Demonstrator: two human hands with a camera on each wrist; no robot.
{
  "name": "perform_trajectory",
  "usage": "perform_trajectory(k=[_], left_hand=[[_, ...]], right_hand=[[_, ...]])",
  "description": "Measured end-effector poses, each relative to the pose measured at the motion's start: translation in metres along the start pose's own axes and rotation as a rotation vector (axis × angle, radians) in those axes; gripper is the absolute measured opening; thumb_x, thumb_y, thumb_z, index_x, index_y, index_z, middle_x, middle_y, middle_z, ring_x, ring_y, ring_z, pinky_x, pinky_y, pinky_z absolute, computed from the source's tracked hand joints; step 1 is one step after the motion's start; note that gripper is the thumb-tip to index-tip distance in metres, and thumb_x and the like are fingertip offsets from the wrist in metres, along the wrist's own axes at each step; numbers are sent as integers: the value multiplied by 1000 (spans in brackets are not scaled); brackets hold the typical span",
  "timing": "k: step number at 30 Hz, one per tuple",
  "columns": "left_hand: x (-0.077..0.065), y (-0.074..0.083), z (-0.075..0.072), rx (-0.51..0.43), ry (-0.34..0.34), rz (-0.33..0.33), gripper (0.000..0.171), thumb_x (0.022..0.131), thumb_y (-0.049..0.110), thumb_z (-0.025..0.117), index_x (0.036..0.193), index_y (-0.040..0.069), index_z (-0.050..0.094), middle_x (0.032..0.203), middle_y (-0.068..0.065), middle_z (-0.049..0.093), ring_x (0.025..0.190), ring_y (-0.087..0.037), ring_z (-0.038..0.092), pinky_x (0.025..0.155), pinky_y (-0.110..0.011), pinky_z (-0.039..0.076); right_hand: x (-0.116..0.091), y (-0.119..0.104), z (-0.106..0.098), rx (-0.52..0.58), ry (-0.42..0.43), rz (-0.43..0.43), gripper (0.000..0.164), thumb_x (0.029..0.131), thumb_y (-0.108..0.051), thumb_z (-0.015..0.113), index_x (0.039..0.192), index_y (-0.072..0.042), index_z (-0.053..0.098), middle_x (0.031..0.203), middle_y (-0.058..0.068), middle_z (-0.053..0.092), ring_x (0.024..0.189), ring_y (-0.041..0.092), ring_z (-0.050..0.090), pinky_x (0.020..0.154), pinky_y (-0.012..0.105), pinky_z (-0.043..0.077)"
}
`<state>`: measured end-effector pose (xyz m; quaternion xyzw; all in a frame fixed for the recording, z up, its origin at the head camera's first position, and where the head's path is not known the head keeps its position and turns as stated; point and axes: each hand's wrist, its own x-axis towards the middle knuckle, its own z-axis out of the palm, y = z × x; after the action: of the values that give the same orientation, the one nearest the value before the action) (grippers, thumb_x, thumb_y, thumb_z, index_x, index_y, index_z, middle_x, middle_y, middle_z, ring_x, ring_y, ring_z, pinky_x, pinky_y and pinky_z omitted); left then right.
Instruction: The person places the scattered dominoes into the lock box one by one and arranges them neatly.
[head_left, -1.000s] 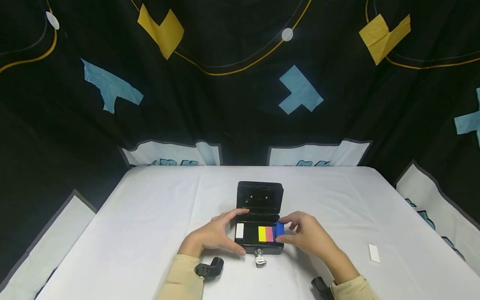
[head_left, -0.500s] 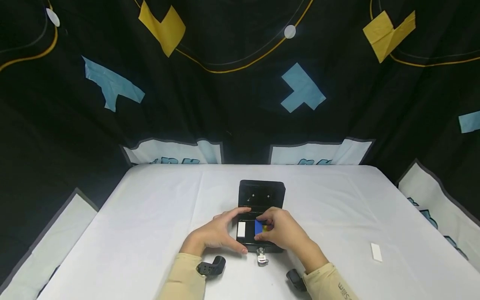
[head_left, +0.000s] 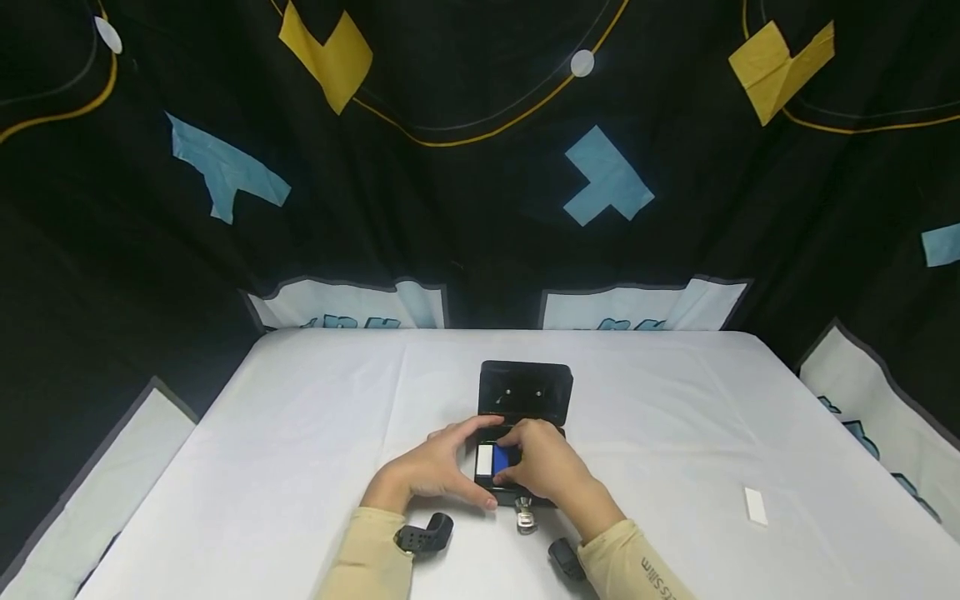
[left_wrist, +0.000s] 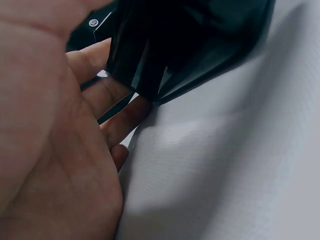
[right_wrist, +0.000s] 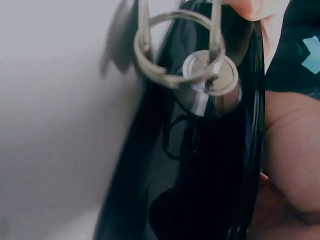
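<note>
A small black metal cash box stands on the table with its lid raised. My left hand holds the box by its left end, thumb at the front corner and index finger along the back. In the left wrist view, the fingers reach around the box's end. My right hand is over the box and pinches a blue block between thumb and fingers. Beside the blue block, on its left, a white block lies in the box. The rest of the box's inside is hidden under my right hand.
Keys on a ring hang from the lock at the box's front. A white block lies apart on the white table to the right. Behind the table hangs a dark patterned cloth.
My right hand has carried the blue block leftward from the box's right end to beside the white block. The yellow and pink blocks are now hidden by it. My left hand has stayed put.
</note>
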<state>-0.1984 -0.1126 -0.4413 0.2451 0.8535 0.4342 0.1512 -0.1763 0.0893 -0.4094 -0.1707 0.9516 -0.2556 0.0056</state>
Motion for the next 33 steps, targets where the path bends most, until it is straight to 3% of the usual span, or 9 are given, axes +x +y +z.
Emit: perform_trajectory(k=[4, 16, 21, 33], left_hand=[[0, 0, 1, 10, -2, 9, 106, 61, 43, 96, 151, 42, 40, 158, 2, 36, 145, -35, 28, 110, -67, 24], [-1, 1, 0, 17, 0, -10, 106, 61, 43, 97, 151, 42, 40, 159, 1, 36, 144, -37, 28, 109, -69, 24], [-1, 1, 0, 17, 3, -20, 106, 61, 43, 97, 150, 44, 40, 159, 2, 35, 143, -39, 27, 108, -71, 24], [-1, 0, 1, 5, 8, -25, 105, 60, 43, 97, 148, 47, 40, 158, 3, 36, 143, -37, 27, 108, -71, 24]], right_hand=[[0, -2, 2, -29, -1, 34, 47, 68, -21, 94, 108, -3, 77, 112, 11, 72, 118, 34, 59, 103, 49, 46], [5, -1, 3, -49, 4, 35, 45, 63, -26, 97, 101, -10, 80, 107, 7, 73, 111, 30, 61, 100, 47, 49], [3, 0, 3, -31, -5, 32, 51, 63, -28, 96, 107, -10, 78, 114, 8, 72, 119, 33, 59, 103, 49, 46], [-14, 12, -14, 247, 14, 33, 71, 64, -32, 96, 125, -6, 69, 122, 10, 69, 107, 29, 66, 93, 49, 53]])
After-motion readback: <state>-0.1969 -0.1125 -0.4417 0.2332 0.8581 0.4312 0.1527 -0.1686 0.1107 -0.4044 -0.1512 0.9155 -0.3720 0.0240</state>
